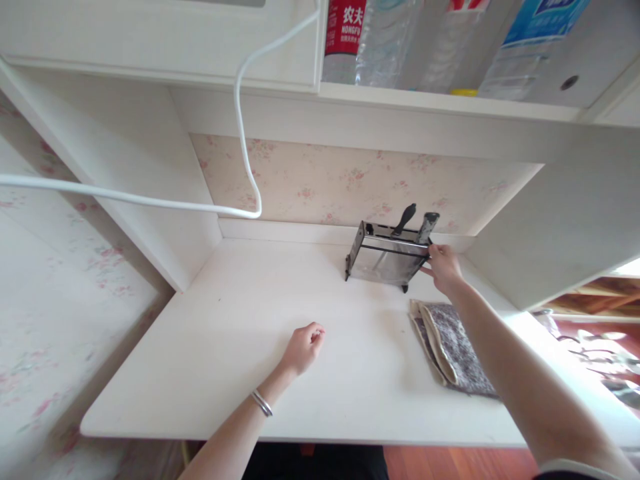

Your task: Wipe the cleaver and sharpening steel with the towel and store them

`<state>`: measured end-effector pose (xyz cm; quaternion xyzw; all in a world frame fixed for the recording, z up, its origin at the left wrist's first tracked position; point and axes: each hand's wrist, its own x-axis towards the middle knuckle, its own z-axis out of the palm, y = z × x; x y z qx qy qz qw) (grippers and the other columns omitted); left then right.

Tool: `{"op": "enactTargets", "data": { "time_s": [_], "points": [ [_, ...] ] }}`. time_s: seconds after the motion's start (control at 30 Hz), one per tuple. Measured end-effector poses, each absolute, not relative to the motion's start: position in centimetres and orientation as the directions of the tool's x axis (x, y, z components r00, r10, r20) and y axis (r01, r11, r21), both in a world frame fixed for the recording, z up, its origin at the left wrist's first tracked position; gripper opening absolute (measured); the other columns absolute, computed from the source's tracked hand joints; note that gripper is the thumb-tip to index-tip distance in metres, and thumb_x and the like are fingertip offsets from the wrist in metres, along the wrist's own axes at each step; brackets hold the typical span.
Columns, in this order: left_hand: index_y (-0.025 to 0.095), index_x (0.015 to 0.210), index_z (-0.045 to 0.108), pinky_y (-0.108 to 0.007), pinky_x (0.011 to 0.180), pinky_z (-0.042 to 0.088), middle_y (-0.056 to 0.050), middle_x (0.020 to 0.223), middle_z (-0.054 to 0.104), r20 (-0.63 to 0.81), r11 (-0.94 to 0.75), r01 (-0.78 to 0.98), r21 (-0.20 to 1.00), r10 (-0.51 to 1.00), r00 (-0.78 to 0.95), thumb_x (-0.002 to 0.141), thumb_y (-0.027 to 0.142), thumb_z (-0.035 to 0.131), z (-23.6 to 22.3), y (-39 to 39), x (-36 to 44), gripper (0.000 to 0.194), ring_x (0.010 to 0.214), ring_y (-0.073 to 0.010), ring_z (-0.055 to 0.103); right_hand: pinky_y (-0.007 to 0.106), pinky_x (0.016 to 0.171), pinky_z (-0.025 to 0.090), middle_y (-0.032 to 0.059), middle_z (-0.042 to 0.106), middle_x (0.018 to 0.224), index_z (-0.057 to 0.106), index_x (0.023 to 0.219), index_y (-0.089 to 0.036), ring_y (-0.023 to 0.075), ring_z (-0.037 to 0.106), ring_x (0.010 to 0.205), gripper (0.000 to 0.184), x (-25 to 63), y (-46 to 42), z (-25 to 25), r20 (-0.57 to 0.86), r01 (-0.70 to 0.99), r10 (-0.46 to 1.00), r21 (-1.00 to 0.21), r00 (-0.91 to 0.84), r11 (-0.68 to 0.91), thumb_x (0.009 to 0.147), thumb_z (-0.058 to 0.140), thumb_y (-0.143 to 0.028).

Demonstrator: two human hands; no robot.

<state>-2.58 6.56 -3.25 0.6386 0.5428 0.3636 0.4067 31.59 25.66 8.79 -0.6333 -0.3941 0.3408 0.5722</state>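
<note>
A clear-sided knife block [385,265] with a black frame stands toward the back of the white desk [240,313]. Two handles stick up from its top: a slim black handle [405,218] and a wider dark, worn handle [427,227]. My right hand [444,267] grips the block's right end, its fingers partly hidden behind the frame. Over the middle of the desk, my left hand [303,347] is curled into a loose fist with nothing showing in it; a silver bracelet [261,403] circles that wrist. Beneath my right forearm lies a folded grey-brown cloth [457,347] with a beige edge.
Above the desk, a shelf [450,103] holds several plastic bottles [390,40]. A white cable [245,133] hangs down in front and runs off left. Side panels [555,220] close in both ends, and floral wallpaper [320,177] covers the back.
</note>
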Motion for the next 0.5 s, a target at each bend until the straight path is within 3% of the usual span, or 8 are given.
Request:
{"op": "enactTargets", "data": {
  "time_s": [0.27, 0.5],
  "points": [
    [0.017, 0.086, 0.064, -0.023, 0.052, 0.029, 0.004, 0.055, 0.047, 0.003, -0.052, 0.391, 0.919, 0.992, 0.125, 0.086, 0.036, 0.046, -2.9, 6.4, -2.5, 0.026, 0.051, -0.0111, 0.040, 0.028, 0.072, 0.055, -0.0032, 0.059, 0.101, 0.053, 0.093, -0.027, 0.0123, 0.058, 0.090, 0.023, 23.1, 24.2, 7.0, 0.051, 0.085, 0.974, -0.996, 0.221, 0.032, 0.081, 0.057, -0.046],
    [0.016, 0.086, 0.066, -0.022, 0.050, 0.032, 0.003, 0.058, 0.054, -0.083, 0.037, 0.382, 0.923, 0.991, 0.105, 0.081, 0.035, 0.050, -2.1, 6.9, -2.0, 0.025, 0.051, -0.0108, 0.044, 0.030, 0.082, 0.051, 0.0007, 0.058, 0.122, 0.051, 0.117, -0.031, 0.0159, 0.055, 0.109, 0.043, 19.2, 24.1, 6.0, 0.096, 0.122, 0.986, -0.989, 0.138, 0.079, 0.081, 0.051, -0.054]
  ]
}}
